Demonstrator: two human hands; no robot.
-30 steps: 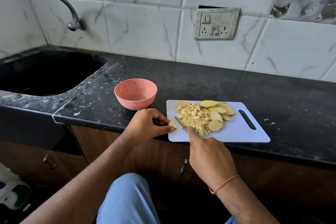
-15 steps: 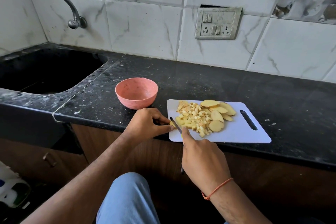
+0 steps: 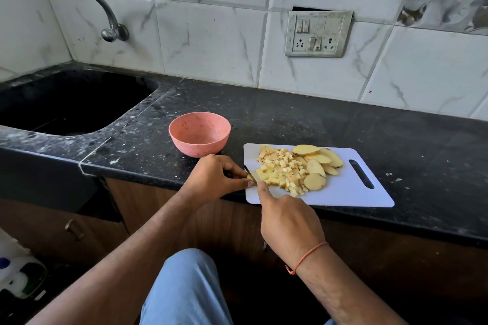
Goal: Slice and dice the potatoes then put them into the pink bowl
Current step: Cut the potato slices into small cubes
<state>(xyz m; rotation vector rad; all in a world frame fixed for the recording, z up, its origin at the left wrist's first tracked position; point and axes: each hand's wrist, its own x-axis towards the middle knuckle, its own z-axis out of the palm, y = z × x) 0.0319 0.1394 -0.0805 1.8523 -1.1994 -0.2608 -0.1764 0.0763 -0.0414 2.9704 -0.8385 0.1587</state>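
A white cutting board lies at the counter's front edge. On it sits a heap of diced potato, with several potato slices to its right. The pink bowl stands empty just left of the board. My left hand pinches a small potato piece at the board's left edge. My right hand grips a knife, index finger along its back; the blade tip points away, right beside my left fingertips. The knife handle is hidden by my hand.
A black sink with a wall tap lies at the left. The black granite counter stretches right, and a switch plate sits on the tiled wall. My knee in blue trousers is below the counter edge.
The knife blade has shifted left from the diced heap to the piece my left hand pinches. My right hand drew back toward me slightly. My left hand stayed put.
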